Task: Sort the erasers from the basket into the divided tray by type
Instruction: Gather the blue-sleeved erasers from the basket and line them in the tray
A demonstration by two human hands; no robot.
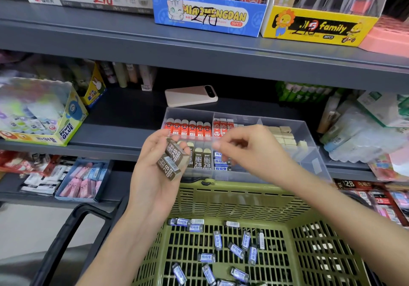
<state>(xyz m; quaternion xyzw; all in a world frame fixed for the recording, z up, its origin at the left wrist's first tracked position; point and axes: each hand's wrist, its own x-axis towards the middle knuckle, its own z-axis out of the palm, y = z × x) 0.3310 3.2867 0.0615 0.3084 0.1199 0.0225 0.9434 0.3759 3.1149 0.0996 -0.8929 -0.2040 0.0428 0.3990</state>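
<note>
- While the left hand (155,170) cups two brown 2B erasers (171,160) against its fingers, the right hand (247,150) hovers over the divided tray (309,135), fingers curled and blurred; whether it pinches anything cannot be told.
- Erasers of this kind are judged light, small and firm. Their paper sleeves look smooth, so a pinch across the long sides should hold best.
- Matching 2B erasers (202,159) stand upright in the tray's front-left compartment, just beyond the left fingertips.
- Neighbouring compartments hold red-sleeved erasers (188,128), blue-and-white erasers (221,161) and unwrapped cream erasers (285,137).
- Below, the green basket (243,197) contains loose blue-sleeved erasers (236,248).
- Its far rim sits close under the tray's front wall, and the right forearm crosses above it.
- A pale phone (190,96) lies behind the tray.
</note>
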